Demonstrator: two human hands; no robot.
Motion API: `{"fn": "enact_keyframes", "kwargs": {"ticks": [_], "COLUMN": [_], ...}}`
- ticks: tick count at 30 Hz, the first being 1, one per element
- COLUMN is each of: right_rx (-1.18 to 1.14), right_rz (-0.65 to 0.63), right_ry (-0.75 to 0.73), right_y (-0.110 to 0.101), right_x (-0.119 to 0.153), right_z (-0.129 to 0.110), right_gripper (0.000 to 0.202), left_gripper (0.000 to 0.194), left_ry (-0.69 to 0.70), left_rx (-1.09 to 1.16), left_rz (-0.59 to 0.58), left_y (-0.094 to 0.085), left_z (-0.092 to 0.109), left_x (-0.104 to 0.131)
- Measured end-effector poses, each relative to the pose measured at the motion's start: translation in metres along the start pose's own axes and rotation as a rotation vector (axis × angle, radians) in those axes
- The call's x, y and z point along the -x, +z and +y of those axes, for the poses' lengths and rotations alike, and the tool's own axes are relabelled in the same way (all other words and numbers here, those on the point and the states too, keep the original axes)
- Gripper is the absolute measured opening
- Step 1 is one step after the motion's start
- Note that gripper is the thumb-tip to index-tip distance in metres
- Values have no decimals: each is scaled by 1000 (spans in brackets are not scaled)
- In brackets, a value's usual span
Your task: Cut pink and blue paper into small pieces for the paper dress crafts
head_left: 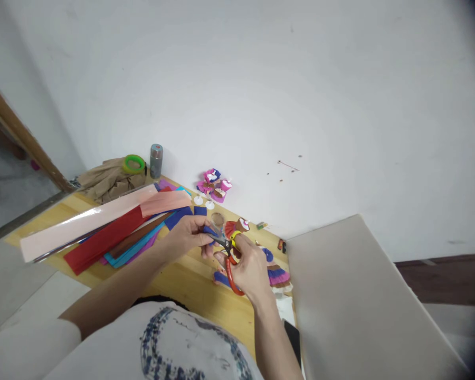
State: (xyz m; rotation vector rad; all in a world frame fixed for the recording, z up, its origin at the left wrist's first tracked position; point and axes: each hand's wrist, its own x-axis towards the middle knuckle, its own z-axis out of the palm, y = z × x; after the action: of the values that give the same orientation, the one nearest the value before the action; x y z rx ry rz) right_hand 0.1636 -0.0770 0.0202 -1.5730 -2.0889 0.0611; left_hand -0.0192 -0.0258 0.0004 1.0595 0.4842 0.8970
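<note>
My right hand [250, 266] is closed around the handles of a pair of scissors [230, 274], with one loop orange-red and the other partly yellow. The blades point left, at a small piece of dark blue paper [209, 230] pinched in the fingers of my left hand [190, 233]. Blades and paper meet or overlap; whether they are cutting I cannot tell. Just beyond the scissors lies a small red and brown paper flower [237, 226] with a white and pink centre. Gathered strips of blue, brown and purple paper [277, 275] lie to the right of my right hand.
Long crepe paper strips [103, 240] in several colours cover the left of the wooden table [170, 279]. Behind are paper flowers [214, 184], white discs [209, 205], a flask [156, 161] and green tape [133, 164]. A pale panel [356, 301] borders the right side.
</note>
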Motion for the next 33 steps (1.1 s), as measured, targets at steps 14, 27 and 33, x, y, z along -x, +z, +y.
{"fn": "enact_keyframes", "kwargs": {"ticks": [14, 27, 33], "right_rx": [-18, -23, -42], "right_rz": [-35, 11, 19], "right_ry": [-18, -16, -23], "right_y": [1, 3, 5], "right_x": [1, 1, 1], "right_z": [3, 3, 3], "right_gripper": [35, 35, 38], "left_gripper": [13, 16, 19], "left_ry": [-3, -5, -18], "left_rx": [-19, -16, -7], "left_rz": [1, -21, -37], "left_y": [-2, -3, -3], "left_z": [-1, 0, 1], "left_x": [1, 3, 2]}}
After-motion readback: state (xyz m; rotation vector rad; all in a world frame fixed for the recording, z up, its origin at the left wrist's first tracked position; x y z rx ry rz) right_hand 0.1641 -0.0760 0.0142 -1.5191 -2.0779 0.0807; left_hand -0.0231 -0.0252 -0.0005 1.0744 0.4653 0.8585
